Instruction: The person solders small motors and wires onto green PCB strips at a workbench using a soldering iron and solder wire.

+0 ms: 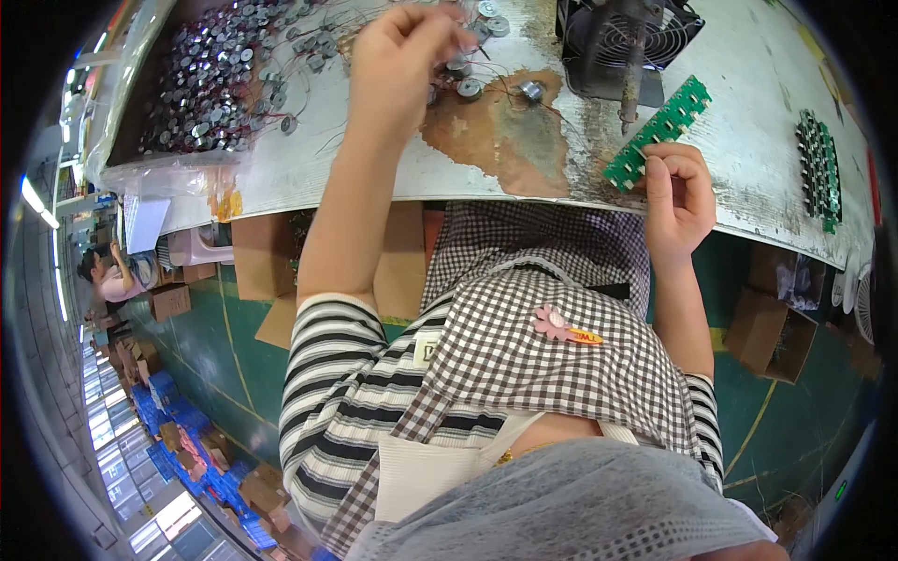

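Observation:
My right hand [681,196] grips a long green circuit board [666,129] by its near end, thumb against the lower edge. Small pale components sit in rows along the board, which slants up over the bench. Farther left, my left hand [402,61] reaches over small round metal parts with thin wires. Its thumb and fingertips are pinched together and slightly blurred, so what they hold cannot be made out. One silver wired part [531,91] lies between the hands, and a round grey one [469,89] lies just right of my left wrist.
A plastic-lined box [122,140] at the left holds a heap of wired metal parts. A black fan [608,47] and a metal rod [632,84] stand beyond the board. Stacked green boards [819,173] lie at the right. Cardboard boxes [772,332] stand below the bench [374,182].

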Motion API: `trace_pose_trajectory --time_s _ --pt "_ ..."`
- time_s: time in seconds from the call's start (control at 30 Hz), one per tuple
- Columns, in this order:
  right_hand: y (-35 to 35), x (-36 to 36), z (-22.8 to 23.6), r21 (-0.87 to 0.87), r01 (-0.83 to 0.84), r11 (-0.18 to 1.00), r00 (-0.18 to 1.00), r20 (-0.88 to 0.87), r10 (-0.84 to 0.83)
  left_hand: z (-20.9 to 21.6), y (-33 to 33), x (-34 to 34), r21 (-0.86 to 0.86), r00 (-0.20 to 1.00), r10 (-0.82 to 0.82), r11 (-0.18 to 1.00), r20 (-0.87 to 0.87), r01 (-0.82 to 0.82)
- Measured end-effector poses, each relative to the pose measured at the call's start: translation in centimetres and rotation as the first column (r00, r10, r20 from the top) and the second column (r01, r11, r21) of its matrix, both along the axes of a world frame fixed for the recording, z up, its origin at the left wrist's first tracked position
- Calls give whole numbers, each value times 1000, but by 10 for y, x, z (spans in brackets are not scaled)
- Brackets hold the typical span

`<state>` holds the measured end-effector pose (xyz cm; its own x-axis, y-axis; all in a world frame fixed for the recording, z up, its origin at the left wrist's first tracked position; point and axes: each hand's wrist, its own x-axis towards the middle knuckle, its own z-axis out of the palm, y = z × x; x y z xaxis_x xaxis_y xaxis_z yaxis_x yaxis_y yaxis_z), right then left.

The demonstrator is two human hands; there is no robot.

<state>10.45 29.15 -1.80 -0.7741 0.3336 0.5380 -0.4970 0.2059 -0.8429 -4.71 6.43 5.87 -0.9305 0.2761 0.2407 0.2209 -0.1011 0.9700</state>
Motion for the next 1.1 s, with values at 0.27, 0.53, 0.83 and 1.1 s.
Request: trace_pose_trajectory --time_s 0.27,0.53,0.83,1.1 --pt "4 2 3 167 2 986 1000 5 -3 -33 47 93 23 871 -264 960 414 280" --pt "3 1 5 175 12 985 998 -58 -1 -43 61 88 -197 953 -207 948 219 251" --pt "5 -3 10 195 -4 981 996 -81 20 -43 74 89 -174 987 -151 972 46 157" --pt "3 -2 8 192 23 981 997 -70 -10 -42 77 89 -167 991 -131 977 22 133"
